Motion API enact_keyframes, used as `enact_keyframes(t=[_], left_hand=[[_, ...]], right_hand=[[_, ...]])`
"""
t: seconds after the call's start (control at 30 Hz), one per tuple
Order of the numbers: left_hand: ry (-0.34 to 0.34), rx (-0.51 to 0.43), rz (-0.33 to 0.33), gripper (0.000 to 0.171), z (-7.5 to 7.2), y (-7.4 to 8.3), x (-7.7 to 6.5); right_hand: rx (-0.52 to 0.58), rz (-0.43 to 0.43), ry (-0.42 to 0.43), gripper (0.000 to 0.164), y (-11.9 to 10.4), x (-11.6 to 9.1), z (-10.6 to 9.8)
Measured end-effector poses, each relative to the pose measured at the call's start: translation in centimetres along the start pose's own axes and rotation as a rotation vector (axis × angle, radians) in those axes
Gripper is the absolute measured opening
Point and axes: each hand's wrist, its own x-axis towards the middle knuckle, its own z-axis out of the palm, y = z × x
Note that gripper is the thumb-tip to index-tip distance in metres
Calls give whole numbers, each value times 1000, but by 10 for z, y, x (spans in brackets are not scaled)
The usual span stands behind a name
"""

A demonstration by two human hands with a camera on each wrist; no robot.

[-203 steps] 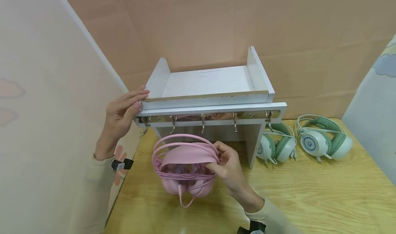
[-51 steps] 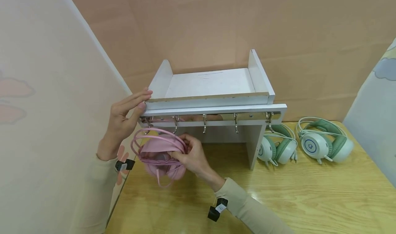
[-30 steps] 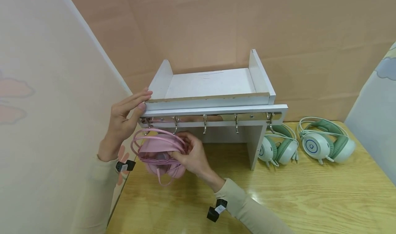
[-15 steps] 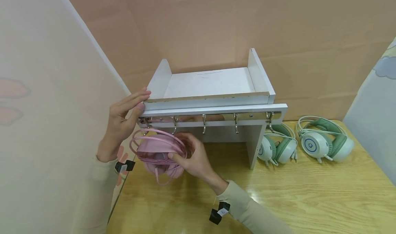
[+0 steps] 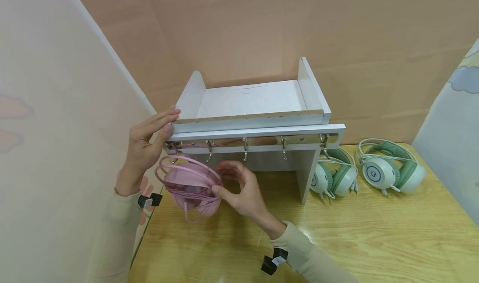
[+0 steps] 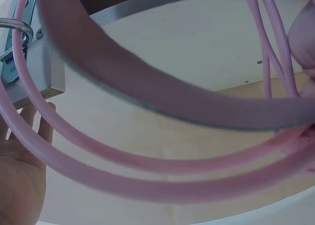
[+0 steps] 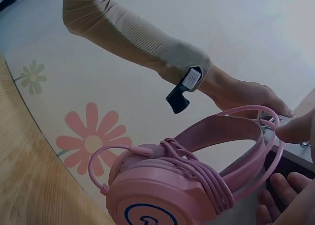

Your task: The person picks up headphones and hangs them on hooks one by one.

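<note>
Pink headphones [image 5: 187, 175], their cord wound in a bundle, hang by their thin outer bands from the leftmost metal hook [image 6: 22, 30] of a white shelf rack [image 5: 254, 131]. Beside them on the right, my right hand [image 5: 243, 189] has its thumb and fingers spread apart, the thumb tip right at the edge of the headband. My left hand [image 5: 146, 139] rests on the left end of the rack, fingers laid straight over the side panel and thumb on the front rail. The right wrist view shows an earcup with a blue ring logo and the pink bands [image 7: 275, 151] near my thumb.
Several more metal hooks [image 5: 245, 147] line the front rail. Two white and green headphones lie on the wooden table [image 5: 337, 241] right of the rack: one headset [image 5: 333, 175] against its side panel, another headset [image 5: 391, 166] farther right. A wall [image 5: 75, 150] stands close at left.
The right hand carried the pink headphones left to the leftmost hook. Its fingers have since loosened, and the hand has drawn slightly to the right. The left hand stays on the rack.
</note>
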Motion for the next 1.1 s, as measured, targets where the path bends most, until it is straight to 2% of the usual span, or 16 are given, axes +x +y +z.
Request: enact_keyframes(t=[0.17,0.33,0.47,0.7,0.83,1.1], left_hand=[[-1,2,9,26,0,0,1],[-12,-37,-4,24,-1,2,6],[-11,-39,-16,25,-1,3,8],[-14,-37,-38,24,2,0,5],[-8,-47,-58,24,2,1,4],[30,-113,-101,24,5,2,2]], right_hand=[[-6,3,0,53,-3,-4,-10],[-18,10,11,52,-8,-9,-20],[12,12,20,50,-15,-13,-31],[28,-21,40,45,-26,-28,-57],[28,-4,51,43,-33,-38,-73],[0,-3,75,41,-40,-55,-100]])
